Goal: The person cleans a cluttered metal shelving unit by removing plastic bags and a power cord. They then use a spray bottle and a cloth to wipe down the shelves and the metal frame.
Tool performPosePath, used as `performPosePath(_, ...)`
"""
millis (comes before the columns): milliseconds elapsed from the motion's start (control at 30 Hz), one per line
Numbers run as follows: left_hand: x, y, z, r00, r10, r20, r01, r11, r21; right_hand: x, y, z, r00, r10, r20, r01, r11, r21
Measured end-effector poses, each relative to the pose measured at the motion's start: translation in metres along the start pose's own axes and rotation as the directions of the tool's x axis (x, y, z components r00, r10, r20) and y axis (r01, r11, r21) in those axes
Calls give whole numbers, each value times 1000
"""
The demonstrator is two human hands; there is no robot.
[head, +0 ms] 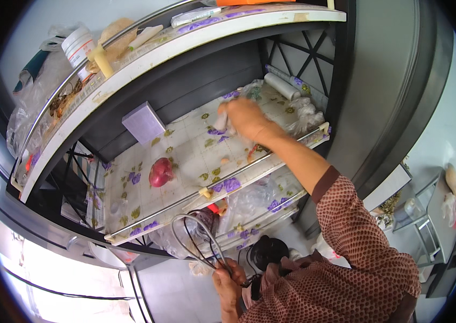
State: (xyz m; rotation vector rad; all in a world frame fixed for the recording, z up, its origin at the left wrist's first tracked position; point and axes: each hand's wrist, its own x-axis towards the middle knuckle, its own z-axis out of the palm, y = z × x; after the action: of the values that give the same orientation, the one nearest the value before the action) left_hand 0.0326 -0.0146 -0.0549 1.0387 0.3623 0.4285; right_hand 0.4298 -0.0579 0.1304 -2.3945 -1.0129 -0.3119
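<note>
My right hand (246, 117) reaches over the middle shelf, blurred, its fingers closed on a pale cloth (222, 122) at the shelf liner. Low in the view, my left hand (230, 280) grips a looped cable (175, 226) of grey and black strands, in front of the rack. A red onion (161, 172) rests on the flower-printed shelf liner (189, 147), left of my right hand. Against the back panel stands a small pale lavender box (144, 122). Small tan bits, one of them a clove-like piece (224, 160), lie near the front rail.
A metal front rail (179, 200) edges the shelf. At its right end are a white plastic roll (282, 86) and crumpled plastic bags (308, 113). The upper shelf (195, 40) overhangs, with a white tub (78, 50) on it. Bagged items (252, 200) fill the lower shelf.
</note>
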Motion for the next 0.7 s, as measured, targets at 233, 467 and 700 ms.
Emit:
performPosePath(233,24,1,6,996,-28,-79,23,998,-63,-75,-5,-54,924,326,-201,267,-172,948)
performPosePath(467,35,9,51,934,358,23,-339,861,380,-235,-52,49,793,352,498,-152,-676,721)
performPosePath(700,49,-7,90,880,284,381,-462,701,543,-287,-47,73,804,272,528,-43,-859,510)
